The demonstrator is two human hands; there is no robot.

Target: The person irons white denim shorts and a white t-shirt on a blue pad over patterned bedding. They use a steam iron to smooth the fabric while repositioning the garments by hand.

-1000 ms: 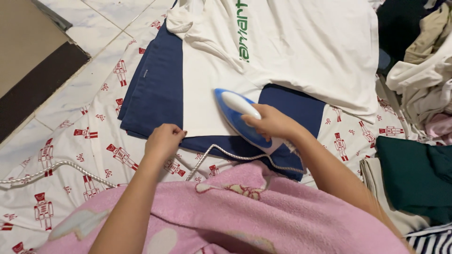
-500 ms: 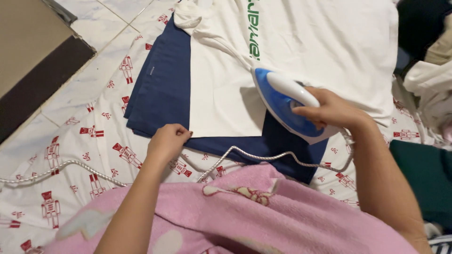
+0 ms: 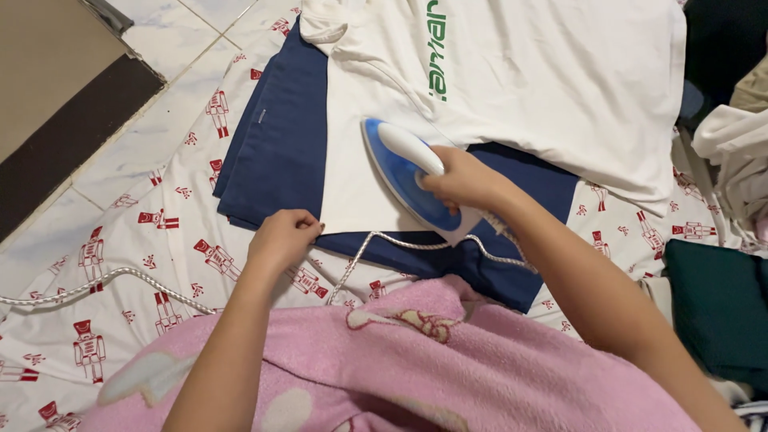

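A white T-shirt [image 3: 560, 72] with green lettering lies spread on a folded dark blue cloth [image 3: 280, 144]. My right hand [image 3: 464, 180] grips the white handle of a blue and white iron [image 3: 400, 172], which rests flat on the shirt's lower sleeve area. My left hand [image 3: 282, 240] is closed on the shirt's lower left corner and pins it at the blue cloth's edge. The iron's white braided cord [image 3: 360, 264] runs from its heel across the sheet to the left.
A white sheet [image 3: 160, 256] with red toy-soldier figures covers the tiled floor [image 3: 152, 120]. Pink patterned fabric [image 3: 432, 368] covers my lap. Piled clothes [image 3: 736, 152] and a dark green folded garment [image 3: 716, 312] lie at the right.
The iron slid right across the shirt and has now come back left toward the sleeve. My left hand stayed holding the shirt's corner.
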